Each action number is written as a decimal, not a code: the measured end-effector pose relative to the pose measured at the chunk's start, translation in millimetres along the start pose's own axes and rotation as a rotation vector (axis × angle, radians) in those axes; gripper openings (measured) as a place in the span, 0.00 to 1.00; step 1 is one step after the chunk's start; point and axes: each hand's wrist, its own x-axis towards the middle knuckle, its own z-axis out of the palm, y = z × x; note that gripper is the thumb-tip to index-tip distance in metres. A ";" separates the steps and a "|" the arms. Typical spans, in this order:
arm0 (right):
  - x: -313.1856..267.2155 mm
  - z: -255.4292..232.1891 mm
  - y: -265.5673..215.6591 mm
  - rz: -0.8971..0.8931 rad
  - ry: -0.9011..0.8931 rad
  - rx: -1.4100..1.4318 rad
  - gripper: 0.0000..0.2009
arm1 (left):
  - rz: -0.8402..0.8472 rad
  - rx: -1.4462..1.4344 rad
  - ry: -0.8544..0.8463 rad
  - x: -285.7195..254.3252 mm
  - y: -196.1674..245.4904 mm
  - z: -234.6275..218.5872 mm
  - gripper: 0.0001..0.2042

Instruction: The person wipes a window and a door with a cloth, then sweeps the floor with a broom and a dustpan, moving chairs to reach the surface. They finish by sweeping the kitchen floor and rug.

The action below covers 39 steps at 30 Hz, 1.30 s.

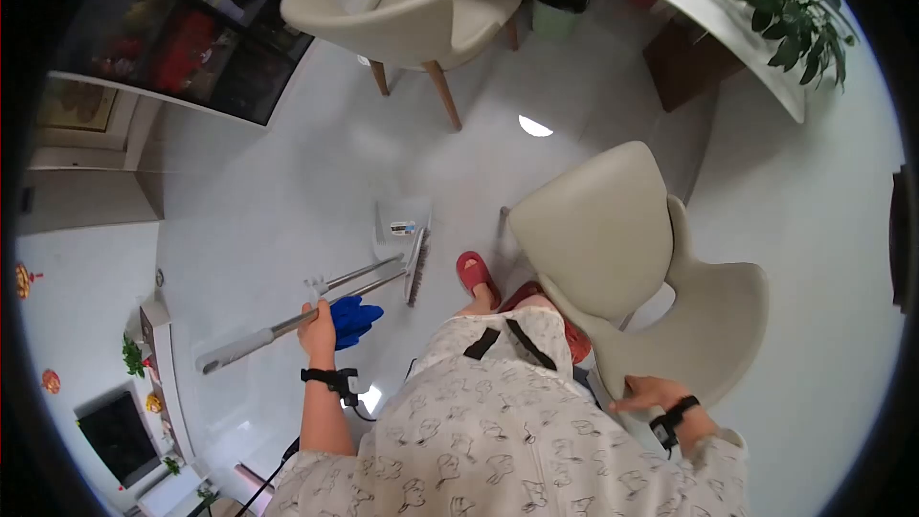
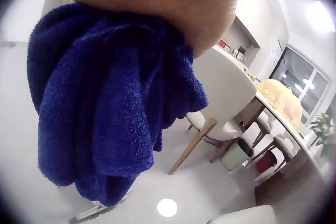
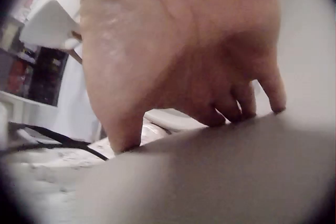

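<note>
Patterned clothing (image 1: 488,421) is nearest; the left hand (image 1: 318,330) grips a broom (image 1: 287,325), the right hand (image 1: 661,394) touches a chair (image 1: 595,230)

A blue cloth (image 1: 352,324) bunches against the left hand's hold on the broom, probably so one hand carries both; whether that hand also holds the dustpan (image 1: 402,213) by its handle (image 1: 364,274) is unclear. The dustpan is at the floor (image 1: 239,182), well in from the edge by the cabinet (image 1: 201,38). The broom's long axis slants from its grey grip (image 1: 232,352), out at the person's left, down to the brush (image 1: 415,273) at the dustpan's right edge. Spread fingertips of the right hand rest on the chair's body-side edge, seemingly for support
</note>
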 end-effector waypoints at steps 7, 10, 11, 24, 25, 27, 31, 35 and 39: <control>-5.8 74.6 -0.8 0.287 1.033 -0.225 0.33 | -0.086 -0.138 -0.156 10.8 -29.5 15.3 0.30; 38.7 52.8 24.0 0.373 1.175 0.023 0.25 | -0.037 -0.334 -0.055 17.3 -30.3 17.6 0.30; 40.6 51.3 27.2 0.366 1.236 0.064 0.23 | -0.037 -0.328 -0.059 16.3 -32.2 21.7 0.30; 67.0 -71.0 -62.7 0.090 1.311 -0.066 0.18 | -0.050 -0.312 -0.054 10.9 -17.2 43.7 0.33; 61.8 -82.7 -67.0 0.079 1.327 -0.070 0.18 | -0.032 -0.268 -0.043 17.3 -17.1 42.8 0.33; 47.1 -106.5 -87.8 0.071 1.375 -0.073 0.17 | 0.016 -0.279 0.039 29.6 -14.0 48.5 0.34; 27.8 -142.3 -88.8 0.079 1.458 -0.112 0.17 | 0.045 -0.284 0.011 21.1 15.8 46.1 0.33; 8.5 -163.2 -47.0 0.081 1.606 -0.170 0.17 | 0.058 -0.354 0.009 22.8 24.9 58.8 0.31; -28.8 -169.5 12.2 0.296 1.573 0.114 0.18 | 0.095 -0.509 0.018 34.1 17.2 78.1 0.27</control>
